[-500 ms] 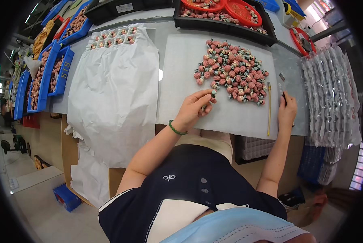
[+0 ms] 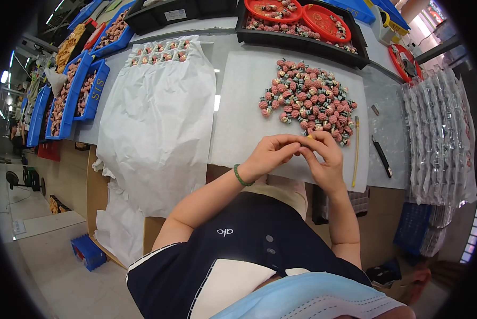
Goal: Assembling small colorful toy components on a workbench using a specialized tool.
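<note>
My left hand [image 2: 273, 156], with a green bead bracelet at the wrist, and my right hand [image 2: 325, 162] meet fingertip to fingertip over the near edge of the white sheet [image 2: 238, 106]. Both are closed in a pinch around a small figurine, which the fingers almost wholly hide; it was visible in the left hand a moment earlier. Just beyond the fingers spreads a heap of small pink-topped figurines [image 2: 315, 98] with pale faces and grey-green lower parts. To the right of my right hand lie a thin yellow stick [image 2: 356, 154] and a slim black-handled tool [image 2: 382, 156].
White paper [image 2: 156, 111] covers a tray of figurines [image 2: 166, 52] at left. A black tray [image 2: 302, 42] with red dishes stands at the back. Clear plastic blister trays [image 2: 439, 138] stack at right. Blue bins [image 2: 92, 95] of pink pieces stand far left.
My right hand has let go of the black-handled tool at the right and moved left to meet my left hand. The figurine in my left hand is now hidden by fingers.
</note>
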`<state>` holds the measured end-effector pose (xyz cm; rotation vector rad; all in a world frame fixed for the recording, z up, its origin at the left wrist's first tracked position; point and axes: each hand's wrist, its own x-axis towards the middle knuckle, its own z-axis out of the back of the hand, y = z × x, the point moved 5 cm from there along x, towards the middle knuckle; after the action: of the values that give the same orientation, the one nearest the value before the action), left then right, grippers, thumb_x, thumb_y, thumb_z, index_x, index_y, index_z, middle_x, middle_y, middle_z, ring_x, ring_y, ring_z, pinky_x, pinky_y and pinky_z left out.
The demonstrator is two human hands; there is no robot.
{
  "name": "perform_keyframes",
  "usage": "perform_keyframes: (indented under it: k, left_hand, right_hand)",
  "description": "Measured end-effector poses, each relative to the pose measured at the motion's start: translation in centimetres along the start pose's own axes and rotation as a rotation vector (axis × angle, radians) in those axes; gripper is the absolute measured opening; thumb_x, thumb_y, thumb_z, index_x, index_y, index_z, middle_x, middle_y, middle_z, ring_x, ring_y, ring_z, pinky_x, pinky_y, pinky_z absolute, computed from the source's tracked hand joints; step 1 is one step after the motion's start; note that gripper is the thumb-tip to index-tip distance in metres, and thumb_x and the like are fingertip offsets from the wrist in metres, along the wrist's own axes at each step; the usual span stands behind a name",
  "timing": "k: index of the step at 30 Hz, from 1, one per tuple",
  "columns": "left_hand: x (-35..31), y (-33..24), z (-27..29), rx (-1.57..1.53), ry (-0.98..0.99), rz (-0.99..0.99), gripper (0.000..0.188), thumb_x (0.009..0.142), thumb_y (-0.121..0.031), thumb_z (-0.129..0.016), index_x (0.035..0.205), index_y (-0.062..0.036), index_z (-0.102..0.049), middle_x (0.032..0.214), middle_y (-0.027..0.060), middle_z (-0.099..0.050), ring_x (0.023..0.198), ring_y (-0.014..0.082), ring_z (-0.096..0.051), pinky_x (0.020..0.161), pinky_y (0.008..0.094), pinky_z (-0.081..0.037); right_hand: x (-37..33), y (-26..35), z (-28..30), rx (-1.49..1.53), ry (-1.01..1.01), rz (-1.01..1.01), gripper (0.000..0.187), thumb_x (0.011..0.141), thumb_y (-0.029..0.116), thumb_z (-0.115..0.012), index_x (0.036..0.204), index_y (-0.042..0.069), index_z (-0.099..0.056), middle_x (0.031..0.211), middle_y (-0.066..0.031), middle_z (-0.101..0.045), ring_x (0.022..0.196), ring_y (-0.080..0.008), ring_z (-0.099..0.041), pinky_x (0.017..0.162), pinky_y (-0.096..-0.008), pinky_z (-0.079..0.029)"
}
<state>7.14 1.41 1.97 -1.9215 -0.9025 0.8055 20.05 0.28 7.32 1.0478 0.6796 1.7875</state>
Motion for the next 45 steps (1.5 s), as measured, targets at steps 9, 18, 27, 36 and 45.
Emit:
perform_keyframes:
  k: [9, 18, 27, 36, 45]
  left_hand:
    - [0.1, -1.0, 4.3, -0.691, -0.057, 0.079, 0.034, 0.082, -0.001, -0.044, 0.115, 0.0027, -0.044, 0.103, 0.0121, -0.052, 0.088, 0.0145, -0.052, 0.079, 0.0231, -0.041]
    - [-0.6, -1.3, 5.6, -0.38, -0.173, -0.102, 0.038, 0.085, -0.004, -0.051, 0.12, 0.0028, -0.039, 0.109, 0.0136, -0.052, 0.088, 0.0157, -0.055, 0.082, 0.0271, -0.045]
    - [-3.7, -2.6, 6.5, 0.015, -0.254, -0.235, 0.031, 0.085, -0.004, -0.052, 0.115, 0.0036, -0.05, 0.102, 0.0107, -0.058, 0.089, 0.0145, -0.057, 0.079, 0.0271, -0.047]
    - [-8.1, -6.5, 9.6, 0.138, -0.205, -0.218, 0.043, 0.077, 0.005, -0.059, 0.118, 0.0016, -0.048, 0.103, 0.0065, -0.055, 0.095, 0.0121, -0.052, 0.082, 0.0267, -0.047]
    - [-12.5, -23.2, 35.5, 1.178, -1.118, -0.656, 0.025, 0.073, -0.008, -0.061, 0.097, -0.0003, -0.059, 0.083, 0.0115, -0.062, 0.077, 0.0175, -0.06, 0.065, 0.0286, -0.048]
  right_hand:
    - [2.9, -3.0, -1.9, 0.473, -0.125, -0.056, 0.012, 0.081, -0.003, -0.056, 0.093, -0.001, -0.058, 0.095, -0.0048, -0.049, 0.077, -0.0091, -0.051, 0.066, -0.0196, -0.043]
    - [2.2, -2.6, -5.5, 0.584, 0.022, -0.151, 0.015, 0.08, -0.002, -0.058, 0.095, -0.002, -0.056, 0.093, -0.0042, -0.051, 0.078, -0.0092, -0.052, 0.067, -0.0201, -0.043]
    - [2.0, -1.0, -8.6, 0.682, 0.035, -0.271, 0.016, 0.077, -0.005, -0.06, 0.091, -0.002, -0.054, 0.084, -0.0038, -0.056, 0.076, -0.0094, -0.056, 0.069, -0.0215, -0.046]
    - [2.6, 2.6, -12.3, 0.721, -0.027, -0.352, 0.013, 0.082, 0.007, -0.058, 0.092, -0.002, -0.06, 0.083, -0.0035, -0.059, 0.071, -0.0087, -0.055, 0.064, -0.02, -0.045]
    - [2.4, 4.9, -15.1, 0.076, 0.092, -0.001, 0.01, 0.078, 0.002, -0.059, 0.087, -0.002, -0.06, 0.08, -0.0086, -0.059, 0.071, -0.0148, -0.056, 0.064, -0.0242, -0.044]
